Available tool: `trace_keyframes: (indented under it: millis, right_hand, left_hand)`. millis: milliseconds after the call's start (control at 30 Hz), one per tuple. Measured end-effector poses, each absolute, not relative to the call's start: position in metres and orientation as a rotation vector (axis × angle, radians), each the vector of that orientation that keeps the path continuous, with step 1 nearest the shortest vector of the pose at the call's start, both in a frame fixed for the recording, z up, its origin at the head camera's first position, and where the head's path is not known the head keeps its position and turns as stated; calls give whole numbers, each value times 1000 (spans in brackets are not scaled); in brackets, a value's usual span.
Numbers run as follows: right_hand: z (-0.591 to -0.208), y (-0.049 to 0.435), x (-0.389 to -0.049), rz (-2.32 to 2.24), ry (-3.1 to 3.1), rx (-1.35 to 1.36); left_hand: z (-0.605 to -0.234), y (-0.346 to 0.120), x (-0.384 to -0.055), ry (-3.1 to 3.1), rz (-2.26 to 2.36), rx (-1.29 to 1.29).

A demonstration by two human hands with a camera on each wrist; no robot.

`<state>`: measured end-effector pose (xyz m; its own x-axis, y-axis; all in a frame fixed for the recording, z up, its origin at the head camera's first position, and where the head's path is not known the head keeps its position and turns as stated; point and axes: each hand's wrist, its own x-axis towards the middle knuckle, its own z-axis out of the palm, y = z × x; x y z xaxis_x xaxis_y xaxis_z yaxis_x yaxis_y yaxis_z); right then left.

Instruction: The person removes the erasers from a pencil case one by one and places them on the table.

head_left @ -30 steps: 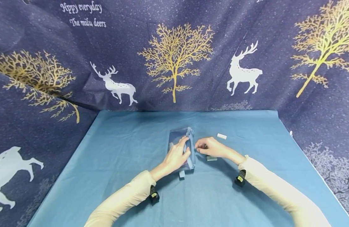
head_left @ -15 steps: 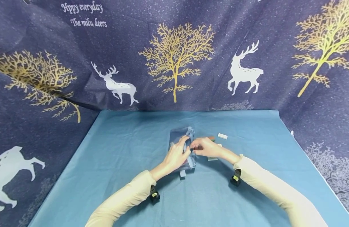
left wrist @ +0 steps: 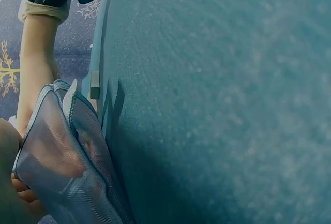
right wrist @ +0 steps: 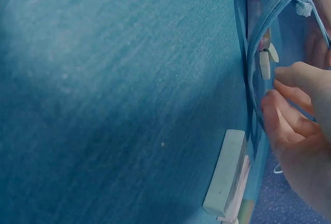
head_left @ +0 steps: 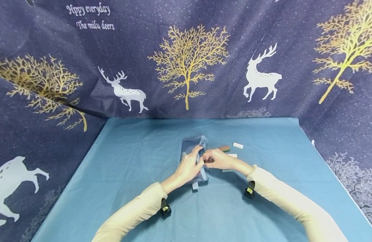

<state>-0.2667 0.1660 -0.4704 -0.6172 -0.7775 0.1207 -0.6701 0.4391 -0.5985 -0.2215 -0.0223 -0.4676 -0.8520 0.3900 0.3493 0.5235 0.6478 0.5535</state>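
A blue mesh zip pouch (head_left: pixel 188 143) lies mid-table with its zipped mouth facing right. My left hand (head_left: pixel 187 168) grips the pouch's upper edge, thumb and fingers spread along the mouth and lifting the mesh. At the opening is my right hand (head_left: pixel 217 159), fingers bent and thumb apart from the forefinger. In the right wrist view nothing shows between those fingertips. Just beyond them, a small white block (right wrist: pixel 265 64) sits inside the pouch beside another pale piece. My right hand also shows blurred through the mesh pouch (left wrist: pixel 54 125) in the left wrist view.
Right of the pouch lie a red-and-green eraser (head_left: pixel 224 148) and several white blocks, one farthest back (head_left: pixel 238 145). A pale block (head_left: pixel 195 186) pokes out by the pouch's near edge. The blue tablecloth (head_left: pixel 137 148) meets a deer-print curtain (head_left: pixel 216 101) behind.
My right hand has moved left to the pouch's mouth, uncovering the red-and-green eraser and a white block behind it. My left hand keeps its hold on the pouch.
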Motion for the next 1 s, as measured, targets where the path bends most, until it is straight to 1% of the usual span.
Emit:
trace_keyframes:
  millis: [467, 1000]
  right_hand:
    - [-472, 159, -265, -927, 2365, -1235]
    - [-472, 149, -264, -847, 2349, -1235]
  left_hand:
    - [-469, -23, -221, -2694, -1012, -737]
    - [-472, -23, -221, -2675, -1021, -757]
